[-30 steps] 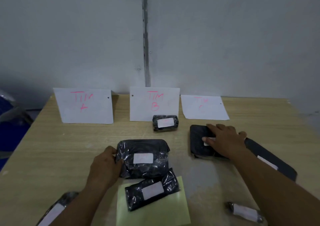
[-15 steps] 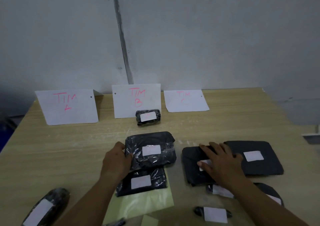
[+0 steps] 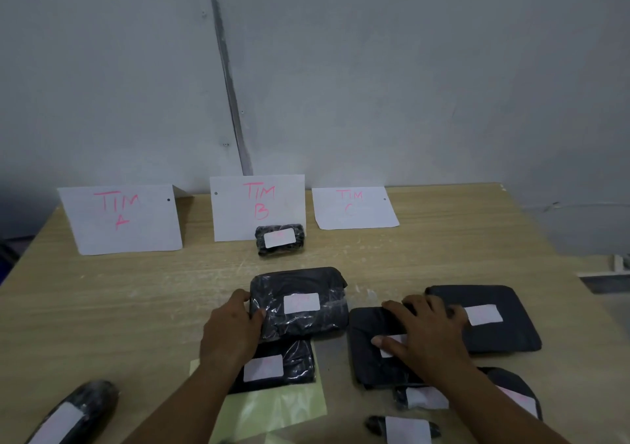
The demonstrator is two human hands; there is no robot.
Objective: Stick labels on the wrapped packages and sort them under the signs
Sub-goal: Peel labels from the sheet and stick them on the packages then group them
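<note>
left hand [image 3: 231,336] grips bundle [image 3: 300,302], right hand [image 3: 428,336] presses packet [image 3: 366,363]

We read pink handwriting on three white paper signs: left sheet [image 3: 121,218] "TIM A", middle sheet [image 3: 258,207] "TIM B", right sheet [image 3: 354,207] "TIM", last letter too faint.
</note>
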